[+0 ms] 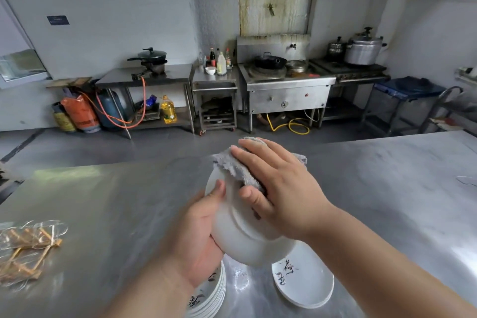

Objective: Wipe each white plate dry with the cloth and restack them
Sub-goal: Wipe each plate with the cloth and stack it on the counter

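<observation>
My left hand (198,235) grips a white plate (240,237) by its left rim and holds it tilted on edge above the steel table (116,201), its underside facing me. My right hand (273,188) presses a grey cloth (232,165) flat against that underside. Below my left wrist stands a stack of several white plates (210,297) with black brush markings. To its right, under my right forearm, lies a low stack of white plates (307,284) with black characters on the top one.
A crumpled clear plastic wrapper with orange strips (28,248) lies on the table at the left. Beyond the table's far edge is open floor, then steel counters, a wok stove (284,80), gas cylinders (82,113) and pots along the back wall.
</observation>
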The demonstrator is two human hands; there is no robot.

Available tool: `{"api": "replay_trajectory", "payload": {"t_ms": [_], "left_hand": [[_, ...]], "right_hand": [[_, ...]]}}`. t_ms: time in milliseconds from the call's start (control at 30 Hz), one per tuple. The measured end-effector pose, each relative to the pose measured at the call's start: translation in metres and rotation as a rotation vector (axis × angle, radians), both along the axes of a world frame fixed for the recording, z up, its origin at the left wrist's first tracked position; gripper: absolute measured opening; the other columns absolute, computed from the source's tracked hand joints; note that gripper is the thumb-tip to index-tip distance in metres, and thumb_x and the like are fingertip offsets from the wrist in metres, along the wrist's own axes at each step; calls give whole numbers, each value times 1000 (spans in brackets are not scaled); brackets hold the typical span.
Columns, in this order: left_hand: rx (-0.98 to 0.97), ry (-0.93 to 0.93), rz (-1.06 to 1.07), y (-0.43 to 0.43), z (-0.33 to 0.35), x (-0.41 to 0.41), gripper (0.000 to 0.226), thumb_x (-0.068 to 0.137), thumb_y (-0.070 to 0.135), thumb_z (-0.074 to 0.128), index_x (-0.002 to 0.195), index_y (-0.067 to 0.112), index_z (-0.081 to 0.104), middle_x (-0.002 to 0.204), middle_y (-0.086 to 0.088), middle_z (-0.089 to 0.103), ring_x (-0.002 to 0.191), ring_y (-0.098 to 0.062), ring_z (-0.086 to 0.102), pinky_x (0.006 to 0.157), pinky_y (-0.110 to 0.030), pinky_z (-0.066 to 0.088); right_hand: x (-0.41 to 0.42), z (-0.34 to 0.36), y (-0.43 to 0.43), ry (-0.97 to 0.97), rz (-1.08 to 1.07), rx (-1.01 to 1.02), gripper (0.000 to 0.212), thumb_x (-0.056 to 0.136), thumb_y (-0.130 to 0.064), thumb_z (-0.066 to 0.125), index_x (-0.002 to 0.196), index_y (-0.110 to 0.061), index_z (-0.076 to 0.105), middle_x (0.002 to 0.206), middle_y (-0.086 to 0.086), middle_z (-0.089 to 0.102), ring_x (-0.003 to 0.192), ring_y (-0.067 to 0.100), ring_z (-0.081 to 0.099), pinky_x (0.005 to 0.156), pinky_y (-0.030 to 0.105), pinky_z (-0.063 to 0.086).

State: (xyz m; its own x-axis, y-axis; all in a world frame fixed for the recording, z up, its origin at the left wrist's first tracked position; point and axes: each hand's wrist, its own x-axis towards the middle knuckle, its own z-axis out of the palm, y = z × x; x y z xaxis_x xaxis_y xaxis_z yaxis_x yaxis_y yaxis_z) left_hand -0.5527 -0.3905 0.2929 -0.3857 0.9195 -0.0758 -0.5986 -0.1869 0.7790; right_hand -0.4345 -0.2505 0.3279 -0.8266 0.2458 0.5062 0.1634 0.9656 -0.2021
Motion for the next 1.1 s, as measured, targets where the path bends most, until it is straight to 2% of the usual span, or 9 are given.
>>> {"api": "replay_trajectory", "payload": {"t_ms": [133, 200, 333, 433, 567, 700, 800, 933, 1100], "left_hand": [[10, -14, 46, -4, 1, -10, 56, 108, 40, 41, 142, 2, 64, 146, -25, 61, 137, -40, 59, 114, -57, 47], [16, -37, 33, -5, 2, -11, 60, 107, 44, 42, 146, 2, 59, 148, -25, 60, 138, -41, 58, 116, -59, 45], [46, -22, -25, -2, 3, -7, 55, 109, 40, 41, 147, 4, 59, 151, -23, 58, 141, -37, 56, 109, -48, 53], [106, -33, -7, 4, 11, -7, 52, 110, 40, 40, 143, 7, 63, 150, -21, 59, 140, -35, 57, 107, -47, 54], [110, -134, 54, 12, 14, -1, 62, 107, 49, 40, 143, 5, 63, 150, -24, 58, 139, -40, 57, 113, -55, 49], [102, -131, -15, 7, 6, 8, 57, 100, 33, 64, 148, 2, 58, 150, -26, 57, 138, -41, 57, 104, -53, 55], [95, -124, -76, 0, 11, -6, 65, 79, 29, 89, 136, 5, 69, 145, -22, 63, 133, -36, 63, 96, -49, 60], [7, -55, -85, 3, 10, -11, 54, 98, 40, 58, 141, 8, 66, 151, -20, 58, 141, -33, 56, 114, -47, 49], [55, -131, 15, 8, 0, -9, 59, 106, 47, 48, 147, 5, 60, 151, -22, 58, 141, -38, 56, 112, -52, 50]], "right_hand": [[20, -32, -10, 75, -149, -360, 72, 104, -64, 26, 165, -26, 21, 172, -14, 10, 158, 2, 6, 128, 35, 18], [27, -47, -24, 66, -142, -331, 75, 103, -69, 20, 166, -27, 15, 174, -10, -1, 161, 13, -6, 130, 42, 13], [21, -23, -7, 137, -89, -170, 73, 106, -63, 22, 162, -19, 34, 171, 0, 24, 160, 27, 14, 128, 47, 21], [14, -2, 11, 248, -91, -299, 60, 107, -49, 38, 159, -20, 41, 167, -7, 32, 157, 10, 23, 126, 35, 25], [5, -34, -22, 450, -245, -488, 64, 104, -42, 47, 164, -28, 29, 172, -16, 18, 157, 1, 13, 123, 16, 14], [9, -48, -27, 642, -303, -616, 60, 100, -30, 54, 159, -21, 42, 166, -11, 33, 154, 2, 26, 124, 21, 23], [19, -21, 1, 537, -203, -576, 52, 97, -26, 59, 148, -18, 58, 154, -13, 50, 147, -4, 37, 121, 16, 28], [20, 0, 22, 270, -63, -548, 42, 100, -22, 66, 142, -22, 65, 149, -16, 56, 142, -9, 42, 121, 21, 33], [9, -41, -37, 337, -250, -468, 65, 104, -46, 44, 164, -24, 27, 173, -10, 16, 156, 0, 9, 125, 23, 15]]}}
